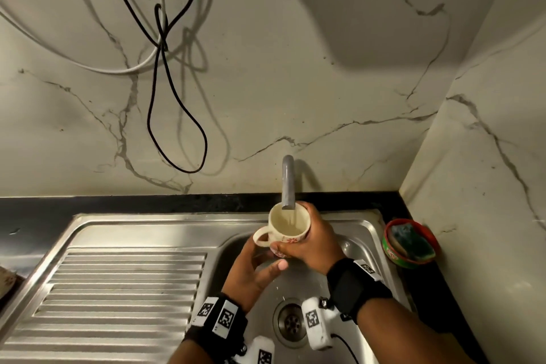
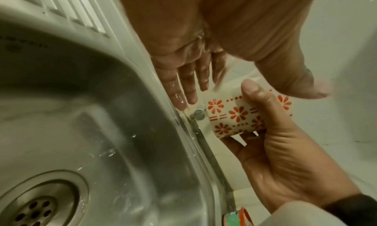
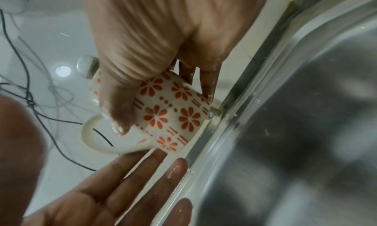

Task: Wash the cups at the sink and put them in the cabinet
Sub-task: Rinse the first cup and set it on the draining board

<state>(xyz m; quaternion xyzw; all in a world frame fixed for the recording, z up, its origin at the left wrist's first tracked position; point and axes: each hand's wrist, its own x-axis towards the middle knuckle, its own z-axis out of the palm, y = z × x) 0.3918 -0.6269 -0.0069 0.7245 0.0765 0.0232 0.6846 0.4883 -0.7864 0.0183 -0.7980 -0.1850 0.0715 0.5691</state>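
The cup [image 1: 289, 223], cream with red flower prints, is held upright over the sink basin [image 1: 295, 284], directly under the mouth of the faucet [image 1: 288, 183], near the back edge of the sink. A thin stream of water seems to fall into it, and a little water lies at the bottom, so I judge that the rinsing step is in progress. Its handle [image 1: 261, 238] points to the left side.

The right hand [image 1: 310, 238] carries the cup: its fingers wrap the far wall and its thumb presses the near wall, so this grip is closed around the cup body. The left hand [image 1: 254, 272] is just below and beside the cup, with the palm up and the fingers stretched. In the right wrist view its fingertips [image 3: 157, 153] are very near the base of the cup, but I cannot tell if they touch it. This grip is wide and holds nothing. Both hands look wet.

About the progress: only this one cup is visible, and it is not yet finished. No washed cup stands on the ribbed drainboard [image 1: 118, 289] at the left part of the sink, and the cabinet is not in any view. So, in my judgement, the task is at an early or middle stage: the washing must be completed and the cup carried to the cabinet. How many cups remain I cannot say.

At the right edge of the sink, on the dark desk [image 1: 147, 204], stands a round red-green tub [image 1: 393, 254] with a blue scrub pad [image 1: 410, 235] inside. Black and white cables [image 1: 165, 74] hang on the marble wall behind.
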